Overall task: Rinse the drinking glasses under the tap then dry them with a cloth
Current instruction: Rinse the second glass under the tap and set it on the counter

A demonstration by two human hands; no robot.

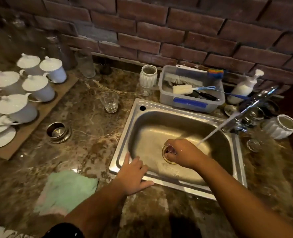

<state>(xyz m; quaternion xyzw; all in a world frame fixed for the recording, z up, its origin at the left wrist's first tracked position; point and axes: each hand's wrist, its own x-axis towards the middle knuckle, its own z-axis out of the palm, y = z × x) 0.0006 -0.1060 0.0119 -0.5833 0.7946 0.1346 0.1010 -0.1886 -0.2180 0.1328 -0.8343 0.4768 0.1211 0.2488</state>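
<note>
- Head view, at the sink: the right hand (181, 153) is down in the steel sink (123, 143), fingers curled round what looks like a clear glass (170, 149) over the drain. The glass is blurred and mostly hidden, so I judge that hold more than see it.
- Water runs from the tap (255, 103) in a slanting stream (216, 130) that lands just beside that hand, so rinsing looks to be the step in hand.
- The left hand (133, 172) lies flat with fingers spread on the sink's near rim, holding nothing.
- A green cloth (65, 189) lies on the counter just left of that hand. A tumbler (109, 102) stands left of the sink, and tall glasses (84, 64) stand by the brick wall.
- Next, I'd say, the glass's mouth wants turning into the stream and tipping out; then the free hand can fetch the cloth.
</note>
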